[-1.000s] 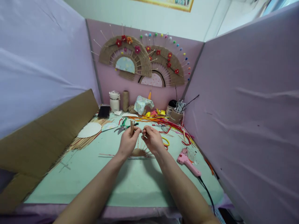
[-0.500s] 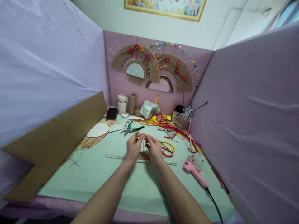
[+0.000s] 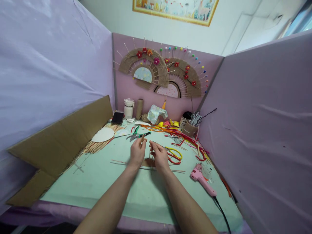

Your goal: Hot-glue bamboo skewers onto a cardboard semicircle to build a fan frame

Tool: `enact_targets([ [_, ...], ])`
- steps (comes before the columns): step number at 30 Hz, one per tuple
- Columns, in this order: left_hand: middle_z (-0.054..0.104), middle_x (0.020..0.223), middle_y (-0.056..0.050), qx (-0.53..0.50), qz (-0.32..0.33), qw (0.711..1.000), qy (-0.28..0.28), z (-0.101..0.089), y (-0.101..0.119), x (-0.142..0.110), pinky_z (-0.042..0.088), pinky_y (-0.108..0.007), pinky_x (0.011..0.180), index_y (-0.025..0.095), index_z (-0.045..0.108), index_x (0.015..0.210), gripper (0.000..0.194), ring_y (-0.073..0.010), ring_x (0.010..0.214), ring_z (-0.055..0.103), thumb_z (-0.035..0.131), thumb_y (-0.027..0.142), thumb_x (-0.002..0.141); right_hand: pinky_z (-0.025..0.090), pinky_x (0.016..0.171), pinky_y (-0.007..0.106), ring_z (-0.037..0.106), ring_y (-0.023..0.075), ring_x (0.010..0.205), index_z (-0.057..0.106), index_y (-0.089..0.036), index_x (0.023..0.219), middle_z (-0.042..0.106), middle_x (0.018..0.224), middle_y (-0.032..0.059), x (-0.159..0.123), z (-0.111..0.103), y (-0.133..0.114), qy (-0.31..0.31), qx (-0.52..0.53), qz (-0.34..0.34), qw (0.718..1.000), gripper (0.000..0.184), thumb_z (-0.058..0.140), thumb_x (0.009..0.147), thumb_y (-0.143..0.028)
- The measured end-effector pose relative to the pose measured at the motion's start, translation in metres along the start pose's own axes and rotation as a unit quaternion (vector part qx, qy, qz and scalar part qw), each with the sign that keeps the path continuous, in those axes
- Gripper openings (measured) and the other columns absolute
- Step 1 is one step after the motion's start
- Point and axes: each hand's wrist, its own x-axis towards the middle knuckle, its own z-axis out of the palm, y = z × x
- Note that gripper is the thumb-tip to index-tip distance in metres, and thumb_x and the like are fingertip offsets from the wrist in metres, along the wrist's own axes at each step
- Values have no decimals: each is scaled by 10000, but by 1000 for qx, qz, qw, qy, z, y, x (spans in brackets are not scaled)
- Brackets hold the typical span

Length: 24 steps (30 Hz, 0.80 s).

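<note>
My left hand (image 3: 137,152) is closed round a small bundle of thin wooden sticks (image 3: 142,137), whose ends poke up past the thumb. To its right, my right hand (image 3: 159,155) pinches thumb and fingers together; whatever is between them is too small to make out. A narrow gap separates the two hands. Below them on the table lies a brown half-round piece (image 3: 149,162) with thin sticks spreading from it, partly hidden by both hands. Long thin sticks (image 3: 179,171) run along its straight edge. Yellow- and red-handled scissors (image 3: 175,153) lie just right of my right hand.
Green-handled pruning shears (image 3: 136,136) lie beyond my hands. At right rests a pink glue gun (image 3: 203,182) with a black cord. Cardboard (image 3: 65,139) leans at left, beside many sticks (image 3: 95,148) and a white oval (image 3: 103,134). Coloured strips (image 3: 168,130) and a jar (image 3: 128,109) stand behind.
The view has tilted and shifted. My fingertips came together half a second ago and have now drawn apart slightly. The stick bundle in my left hand is tipped from its earlier upright angle.
</note>
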Motion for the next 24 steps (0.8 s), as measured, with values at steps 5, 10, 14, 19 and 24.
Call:
enact_targets([
  [5, 763, 865, -49, -54, -2, 997, -51, 0, 4, -2, 525, -328, 832, 201, 728, 834, 203, -207, 851, 693, 613, 368, 854, 451, 652, 271, 552, 153, 743, 796, -211, 905, 688, 821, 34, 2, -3, -1, 15, -16, -8, 1000, 343, 767, 712, -492],
  [10, 761, 840, -46, -75, -8, 994, -83, 3, 6, -6, 526, -319, 812, 191, 729, 811, 201, -200, 827, 692, 631, 366, 828, 453, 655, 267, 562, 153, 758, 773, -209, 927, 703, 874, 33, 4, -5, 1, 25, -26, -9, 999, 324, 751, 723, -460],
  [14, 747, 826, -47, -67, -12, 994, -81, 4, 6, -6, 522, -327, 814, 188, 707, 804, 181, -199, 812, 681, 623, 348, 819, 454, 646, 265, 567, 153, 747, 766, -202, 916, 702, 856, 34, 5, -4, 2, 21, -25, -4, 999, 329, 749, 719, -465],
  [19, 739, 845, -51, -61, -12, 995, -76, 6, 6, -8, 525, -331, 836, 193, 681, 812, 149, -204, 845, 684, 601, 317, 825, 452, 634, 260, 565, 155, 742, 764, -206, 895, 688, 827, 32, 5, -4, 3, 12, -18, 7, 1000, 329, 752, 713, -480],
  [24, 720, 820, -42, -54, -17, 996, -63, 6, 5, -6, 518, -325, 802, 199, 658, 810, 141, -202, 822, 671, 582, 315, 833, 444, 615, 245, 559, 145, 741, 765, -213, 892, 683, 862, 31, 3, -2, 1, 1, 4, 30, 1000, 337, 790, 686, -479],
])
